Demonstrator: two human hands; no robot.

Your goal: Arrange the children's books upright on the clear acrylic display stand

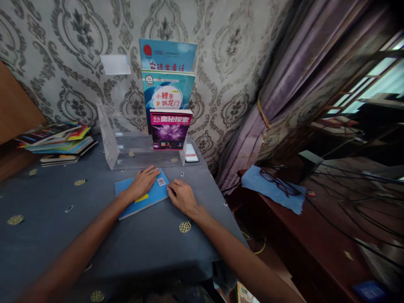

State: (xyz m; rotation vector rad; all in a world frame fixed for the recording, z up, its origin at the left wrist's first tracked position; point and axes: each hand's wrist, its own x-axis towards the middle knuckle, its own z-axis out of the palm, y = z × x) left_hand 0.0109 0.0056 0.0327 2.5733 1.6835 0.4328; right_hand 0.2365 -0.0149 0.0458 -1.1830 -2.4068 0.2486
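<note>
While both hands are down on it, the grey-clothed table (47, 235) is the biggest thing on my screen, running wide to the left of the left hand. Straight beyond the fingertips stands a clear acrylic rack (109, 143) with three books stepped in its right half, a purple magazine (170, 134) in front. Far to the left of the left hand lies a loose stack of books (57, 141). Well right of the right hand, off the table, a blue cloth (271, 191) carries a pair of glasses (279, 182).

The blue book (132, 208) lies flat on the table, directly under the left hand (143, 182) and just left of the right hand (182, 195). Between the two hands, a small white label (161, 181) sits near the cover's corner.

As I read it, the work is steadying the book. It goes best with even weight through the left palm, so the cover doesn't skate on the cloth, and with the right fingertips low against the edge.

The left hand is opened flat, palm down, fingers pointing toward the rack, pressing the cover and gripping nothing. The right hand rests palm down with its fingertips at the book's right edge; I cannot tell whether they pinch it or merely touch. Both forearms converge from below, wrists low and nearly straight.
</note>
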